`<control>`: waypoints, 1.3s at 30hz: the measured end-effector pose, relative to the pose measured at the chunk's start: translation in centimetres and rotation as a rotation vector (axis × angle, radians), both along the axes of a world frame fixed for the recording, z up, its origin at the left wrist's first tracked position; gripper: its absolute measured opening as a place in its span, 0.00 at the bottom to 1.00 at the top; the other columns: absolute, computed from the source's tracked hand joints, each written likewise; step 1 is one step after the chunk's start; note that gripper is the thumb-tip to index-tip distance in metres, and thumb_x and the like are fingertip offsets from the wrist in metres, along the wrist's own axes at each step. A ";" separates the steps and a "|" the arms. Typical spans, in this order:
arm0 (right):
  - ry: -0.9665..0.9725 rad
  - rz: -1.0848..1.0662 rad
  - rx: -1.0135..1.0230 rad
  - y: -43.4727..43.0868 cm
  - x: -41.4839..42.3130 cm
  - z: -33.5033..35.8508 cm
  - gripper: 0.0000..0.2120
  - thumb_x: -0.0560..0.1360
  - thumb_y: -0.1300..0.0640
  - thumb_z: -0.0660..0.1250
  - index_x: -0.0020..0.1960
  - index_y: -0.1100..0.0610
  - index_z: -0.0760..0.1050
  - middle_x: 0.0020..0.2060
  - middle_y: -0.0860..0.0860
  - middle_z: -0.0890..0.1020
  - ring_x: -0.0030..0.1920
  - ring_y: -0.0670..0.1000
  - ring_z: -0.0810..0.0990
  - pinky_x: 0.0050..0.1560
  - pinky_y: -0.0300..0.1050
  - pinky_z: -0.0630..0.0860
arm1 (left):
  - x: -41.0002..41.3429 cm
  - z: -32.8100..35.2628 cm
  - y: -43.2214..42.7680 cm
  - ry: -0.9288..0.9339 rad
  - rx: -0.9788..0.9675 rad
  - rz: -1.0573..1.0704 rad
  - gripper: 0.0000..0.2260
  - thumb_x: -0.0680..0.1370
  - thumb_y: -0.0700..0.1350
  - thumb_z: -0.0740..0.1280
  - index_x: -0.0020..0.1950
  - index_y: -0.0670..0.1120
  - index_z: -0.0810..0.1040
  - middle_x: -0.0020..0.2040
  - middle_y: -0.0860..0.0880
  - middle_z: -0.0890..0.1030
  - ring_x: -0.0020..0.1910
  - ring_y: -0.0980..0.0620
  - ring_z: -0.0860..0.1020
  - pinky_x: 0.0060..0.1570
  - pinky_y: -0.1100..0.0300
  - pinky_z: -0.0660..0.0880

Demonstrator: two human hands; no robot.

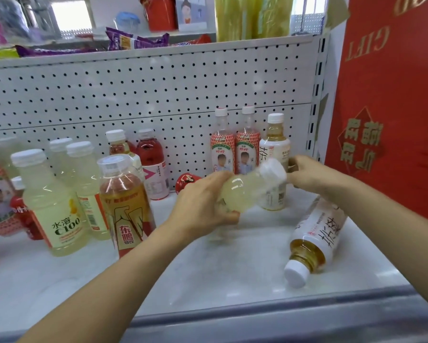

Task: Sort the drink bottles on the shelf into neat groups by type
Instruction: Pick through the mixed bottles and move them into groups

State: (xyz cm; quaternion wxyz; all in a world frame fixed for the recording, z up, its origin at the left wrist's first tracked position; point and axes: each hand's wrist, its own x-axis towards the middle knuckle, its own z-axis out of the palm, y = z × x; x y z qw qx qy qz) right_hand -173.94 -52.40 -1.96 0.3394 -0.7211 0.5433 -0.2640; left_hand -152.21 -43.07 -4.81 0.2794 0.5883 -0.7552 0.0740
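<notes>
i hold the pale lemon bottle [235, 194] tilted in my left hand [203, 201] above the right half of the shelf [220, 268], probably bound for its c100 twin [52, 201] near the left edge, while my right hand [311, 177] sits by the upright tea bottle [274, 144], grip unclear.

The pale bottle [237, 191] is motion-blurred, and its cap hides the fingertips of the right hand [311, 175].

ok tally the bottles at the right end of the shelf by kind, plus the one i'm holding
red-patterned bottles with a child's picture: 2
amber tea bottles, one upright, one lying: 2
pale lemon bottle, held: 1
total: 5
</notes>
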 end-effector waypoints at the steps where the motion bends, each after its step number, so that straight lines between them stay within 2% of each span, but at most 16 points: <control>1: 0.070 0.003 -0.004 0.3 -0.4 -0.2 0.20 0.78 0.59 0.68 0.68 0.55 0.71 0.61 0.48 0.78 0.62 0.51 0.75 0.70 0.56 0.68 | -0.4 0.1 -0.2 0.152 0.024 -0.002 0.26 0.68 0.53 0.77 0.63 0.51 0.73 0.51 0.57 0.80 0.48 0.54 0.79 0.47 0.56 0.76; 4: 0.256 0.000 -0.050 1.5 -1.4 -0.8 0.23 0.78 0.53 0.67 0.72 0.52 0.68 0.67 0.48 0.76 0.64 0.51 0.75 0.69 0.56 0.69 | -1.8 -0.2 -1.4 0.549 0.175 -0.020 0.23 0.69 0.49 0.79 0.58 0.51 0.72 0.46 0.60 0.79 0.45 0.63 0.79 0.50 0.61 0.79; 9: 0.282 0.084 -0.067 3.9 -2.4 -0.7 0.16 0.80 0.56 0.64 0.66 0.48 0.74 0.64 0.44 0.78 0.61 0.47 0.76 0.65 0.51 0.71 | -3.0 -0.5 -3.5 0.675 0.235 -0.036 0.26 0.70 0.49 0.78 0.63 0.49 0.71 0.57 0.53 0.81 0.55 0.53 0.80 0.56 0.52 0.79; 12: 0.358 0.119 -0.125 5.5 -2.9 -0.7 0.22 0.79 0.66 0.57 0.63 0.44 0.77 0.65 0.43 0.76 0.65 0.48 0.73 0.68 0.53 0.70 | -2.3 0.2 -3.6 0.621 0.367 -0.039 0.27 0.73 0.47 0.76 0.68 0.49 0.69 0.60 0.53 0.80 0.57 0.53 0.79 0.58 0.51 0.79; 15: 0.615 0.187 -0.152 7.6 -3.6 -0.7 0.28 0.77 0.68 0.58 0.66 0.39 0.73 0.67 0.42 0.70 0.67 0.49 0.70 0.69 0.49 0.68 | -0.5 1.3 -3.5 0.540 0.443 -0.067 0.23 0.78 0.39 0.68 0.72 0.49 0.69 0.65 0.52 0.77 0.62 0.53 0.76 0.64 0.53 0.74; 17: 0.765 0.295 -0.212 8.7 -4.0 -0.9 0.29 0.77 0.64 0.64 0.69 0.37 0.69 0.69 0.38 0.68 0.70 0.46 0.64 0.73 0.48 0.61 | 0.8 1.8 -4.1 0.428 0.326 0.006 0.26 0.78 0.31 0.61 0.74 0.49 0.69 0.70 0.52 0.74 0.69 0.52 0.72 0.68 0.57 0.67; 19: 0.848 0.359 -0.254 9.5 -4.1 -1.1 0.31 0.75 0.57 0.69 0.72 0.36 0.63 0.70 0.35 0.64 0.73 0.42 0.58 0.76 0.48 0.55 | 1.5 1.7 -4.8 0.220 0.241 0.103 0.31 0.75 0.28 0.58 0.75 0.50 0.68 0.73 0.51 0.72 0.72 0.50 0.69 0.70 0.55 0.66; 21: 0.894 0.378 -0.281 9.8 -4.0 -1.4 0.33 0.75 0.51 0.70 0.74 0.37 0.59 0.71 0.34 0.62 0.74 0.42 0.55 0.76 0.47 0.52 | 1.5 1.3 -5.3 0.047 0.271 0.128 0.34 0.73 0.28 0.60 0.76 0.51 0.65 0.73 0.48 0.71 0.72 0.47 0.68 0.70 0.48 0.68; 23: 0.908 0.397 -0.372 9.9 -4.1 -1.9 0.30 0.74 0.47 0.70 0.72 0.37 0.60 0.69 0.33 0.63 0.72 0.42 0.57 0.73 0.46 0.56 | 1.0 0.8 -5.2 0.051 0.330 0.076 0.35 0.73 0.29 0.62 0.78 0.50 0.63 0.74 0.47 0.71 0.70 0.46 0.70 0.69 0.49 0.70; 26: 0.880 0.396 -0.519 9.7 -4.4 -2.4 0.28 0.71 0.38 0.68 0.68 0.35 0.63 0.64 0.31 0.67 0.67 0.39 0.62 0.65 0.44 0.60 | 0.9 0.2 -5.1 0.145 0.450 -0.050 0.35 0.75 0.34 0.68 0.79 0.51 0.59 0.71 0.49 0.72 0.67 0.45 0.73 0.68 0.47 0.70; 29: 0.841 0.395 -0.589 9.7 -4.4 -2.6 0.30 0.67 0.34 0.67 0.67 0.36 0.64 0.61 0.31 0.70 0.63 0.39 0.64 0.62 0.44 0.62 | 2.1 -0.5 -6.2 -0.150 0.371 0.021 0.30 0.76 0.43 0.69 0.76 0.49 0.62 0.69 0.47 0.74 0.67 0.46 0.72 0.71 0.46 0.66; 31: 0.752 0.392 -0.629 9.9 -4.0 -2.4 0.30 0.66 0.36 0.68 0.66 0.35 0.65 0.58 0.32 0.71 0.60 0.39 0.66 0.59 0.43 0.63 | 2.8 -1.2 -6.8 -0.312 0.323 0.077 0.27 0.76 0.50 0.70 0.74 0.50 0.67 0.68 0.48 0.75 0.68 0.46 0.71 0.71 0.47 0.64; 33: 0.608 0.364 -0.636 10.1 -3.6 -1.9 0.30 0.64 0.41 0.70 0.64 0.33 0.65 0.54 0.33 0.72 0.57 0.40 0.68 0.57 0.42 0.65 | 3.1 -1.8 -7.0 -0.432 0.265 0.085 0.24 0.76 0.53 0.70 0.71 0.52 0.72 0.69 0.51 0.74 0.69 0.48 0.69 0.72 0.49 0.64; 36: 0.278 0.317 -0.587 9.8 -3.1 -1.2 0.31 0.61 0.40 0.71 0.63 0.30 0.67 0.54 0.37 0.77 0.55 0.41 0.74 0.55 0.47 0.73 | 3.1 -2.6 -7.1 -0.579 0.129 0.146 0.20 0.77 0.53 0.67 0.68 0.51 0.75 0.67 0.52 0.75 0.68 0.49 0.70 0.66 0.54 0.66; 38: 0.116 0.308 -0.528 9.3 -2.8 -1.0 0.31 0.62 0.42 0.75 0.62 0.32 0.69 0.53 0.38 0.79 0.52 0.41 0.76 0.52 0.45 0.74 | 2.7 -2.4 -6.8 -0.549 0.064 0.196 0.20 0.79 0.53 0.66 0.69 0.50 0.74 0.67 0.52 0.76 0.67 0.48 0.71 0.60 0.53 0.70; 39: 0.057 0.300 -0.502 9.0 -2.5 -0.9 0.29 0.64 0.44 0.77 0.61 0.34 0.71 0.52 0.38 0.80 0.52 0.40 0.77 0.50 0.43 0.73 | 2.4 -2.0 -6.5 -0.471 0.037 0.220 0.19 0.79 0.54 0.65 0.69 0.50 0.73 0.66 0.53 0.77 0.66 0.48 0.72 0.56 0.52 0.72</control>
